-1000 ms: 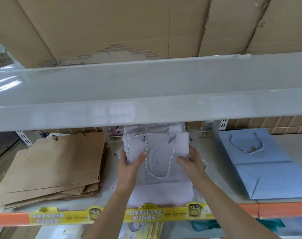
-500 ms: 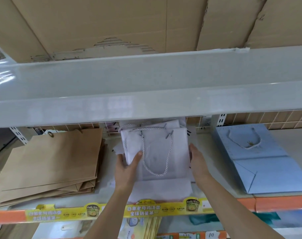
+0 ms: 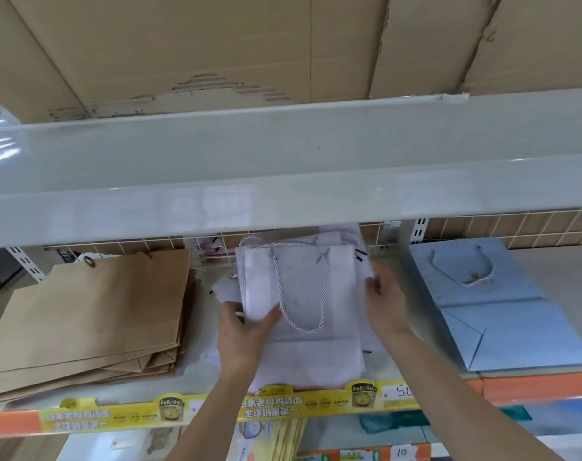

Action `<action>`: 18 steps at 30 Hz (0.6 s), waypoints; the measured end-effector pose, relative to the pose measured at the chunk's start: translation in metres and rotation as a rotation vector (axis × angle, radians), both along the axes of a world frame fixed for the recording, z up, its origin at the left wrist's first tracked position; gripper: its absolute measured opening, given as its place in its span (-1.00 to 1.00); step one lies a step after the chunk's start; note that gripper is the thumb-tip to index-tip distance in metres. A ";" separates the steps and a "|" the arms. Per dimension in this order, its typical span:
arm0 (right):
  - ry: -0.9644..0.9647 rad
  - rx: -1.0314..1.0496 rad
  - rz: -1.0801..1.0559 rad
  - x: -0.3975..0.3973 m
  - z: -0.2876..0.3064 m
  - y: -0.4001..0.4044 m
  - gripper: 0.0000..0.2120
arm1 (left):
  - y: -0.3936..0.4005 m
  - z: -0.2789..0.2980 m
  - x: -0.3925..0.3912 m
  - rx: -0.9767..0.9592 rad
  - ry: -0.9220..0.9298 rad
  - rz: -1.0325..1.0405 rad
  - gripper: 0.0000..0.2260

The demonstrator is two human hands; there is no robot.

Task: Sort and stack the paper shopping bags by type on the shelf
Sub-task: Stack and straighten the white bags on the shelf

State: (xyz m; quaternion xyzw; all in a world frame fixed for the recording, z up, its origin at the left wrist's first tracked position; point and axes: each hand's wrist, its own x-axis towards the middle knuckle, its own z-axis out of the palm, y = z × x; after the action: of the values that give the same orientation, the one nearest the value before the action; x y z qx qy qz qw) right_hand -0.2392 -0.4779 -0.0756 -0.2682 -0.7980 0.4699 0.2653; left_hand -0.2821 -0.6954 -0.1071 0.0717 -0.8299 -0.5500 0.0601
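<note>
**Three bag piles on one shelf, both hands on the white one**

Three groups of paper bags lie flat on the shelf (image 3: 416,371), under a grey upper shelf (image 3: 283,181) loaded with cardboard boxes (image 3: 183,44). At the left sits the brown stack (image 3: 93,314), several kraft bags fanned at their lower corners, a metal eyelet showing near the top left. Just right of it, in the middle, lies the white stack (image 3: 303,361), its edges uneven and a few bags poking out at the left and at the back. The left hand (image 3: 241,334) grips that stack's left edge, thumb laid across the top bag's face beside the twisted rope handle (image 3: 303,294), fingers tucked out of sight beneath. The right hand (image 3: 382,297) holds the stack's right edge, its fingers curled against the paper near the upper corner. Well apart to the right lies a blue bag (image 3: 509,321) with its own rope handle and folded base showing. Along the shelf's front edge runs a yellow promo strip (image 3: 273,405) over an orange rail (image 3: 532,387).
</note>
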 end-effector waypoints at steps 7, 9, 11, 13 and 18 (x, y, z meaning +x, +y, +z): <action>0.086 -0.032 -0.187 0.011 0.012 0.031 -0.60 | 0.002 0.003 -0.013 -0.040 -0.219 -0.145 -0.54; 0.051 -0.075 -0.171 0.015 0.012 0.041 -0.55 | -0.001 0.006 -0.015 0.003 -0.218 -0.211 -0.71; 0.029 -0.156 -0.184 0.019 0.013 0.051 -0.52 | -0.005 0.011 -0.014 0.235 -0.222 -0.281 -0.79; 0.009 -0.212 -0.240 0.023 0.016 0.059 -0.51 | -0.012 0.016 -0.014 0.395 -0.228 -0.281 -0.79; 0.056 -0.267 -0.363 0.028 0.021 0.066 -0.52 | -0.032 0.020 -0.022 0.482 -0.209 -0.168 -0.80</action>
State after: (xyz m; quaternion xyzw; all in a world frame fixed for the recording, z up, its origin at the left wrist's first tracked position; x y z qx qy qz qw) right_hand -0.2109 -0.4121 -0.0551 -0.4268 -0.6598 0.5232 0.3297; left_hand -0.3041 -0.7273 -0.0870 0.0712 -0.6797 -0.7244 -0.0906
